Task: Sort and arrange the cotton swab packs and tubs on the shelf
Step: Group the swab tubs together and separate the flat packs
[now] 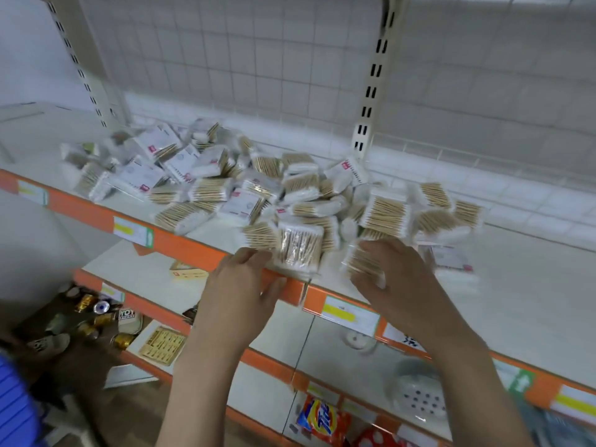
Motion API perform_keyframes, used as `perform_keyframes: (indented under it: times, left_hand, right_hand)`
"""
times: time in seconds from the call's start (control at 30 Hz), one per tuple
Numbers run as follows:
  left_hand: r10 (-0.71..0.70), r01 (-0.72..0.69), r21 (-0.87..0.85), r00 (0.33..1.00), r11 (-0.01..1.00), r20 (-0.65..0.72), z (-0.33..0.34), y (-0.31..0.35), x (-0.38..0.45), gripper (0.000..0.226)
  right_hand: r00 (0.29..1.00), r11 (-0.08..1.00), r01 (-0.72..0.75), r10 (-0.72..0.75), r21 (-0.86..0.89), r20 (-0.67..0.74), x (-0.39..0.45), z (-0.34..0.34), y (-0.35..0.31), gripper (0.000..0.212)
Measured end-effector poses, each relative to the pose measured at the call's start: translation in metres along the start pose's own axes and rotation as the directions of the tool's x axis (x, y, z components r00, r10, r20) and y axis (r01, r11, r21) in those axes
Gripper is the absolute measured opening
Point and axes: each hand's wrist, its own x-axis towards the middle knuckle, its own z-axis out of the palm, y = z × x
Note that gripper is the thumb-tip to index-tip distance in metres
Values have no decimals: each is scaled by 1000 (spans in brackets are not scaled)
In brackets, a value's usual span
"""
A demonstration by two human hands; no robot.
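A loose pile of cotton swab packs point(232, 185) lies on the white top shelf point(532, 285), clear bags of wooden-stick swabs mixed with white-labelled ones. No tubs are visible. My left hand point(242, 282) is at the shelf's orange front edge, fingers fairly straight, fingertips touching a swab pack point(259, 235) beside another pack point(300, 250) that overhangs the edge. My right hand point(396, 275) lies over a swab pack point(359, 261) at the pile's front right, fingers and thumb curled round it. More packs point(387, 216) are heaped just behind it.
Orange shelf edges carry price labels point(132, 232). Lower shelves hold a small box point(188, 274), a card point(163, 345), a white tub point(419, 398) and a detergent bag point(322, 421). Cans and jars point(93, 317) sit at the lower left. A grid back panel point(258, 59) rises behind.
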Motion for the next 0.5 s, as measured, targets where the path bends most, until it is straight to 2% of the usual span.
perform_keyframes:
  times: [0.13,0.3,0.5]
  left_hand:
    - [0,1,-54,999,999,34,2,-8,6,42]
    - [17,-11,-87,997,996,72,8,-3,14,47]
    - [45,-41,-58,997,997,62,9,2,35,41]
  right_hand:
    - [998,998,-49,50,-32,26,0,-5,-2,43]
    - [993,993,-101,105,-65,54,6,-6,6,56]
    - [989,990,-138,137,15,58,15,3,18,58]
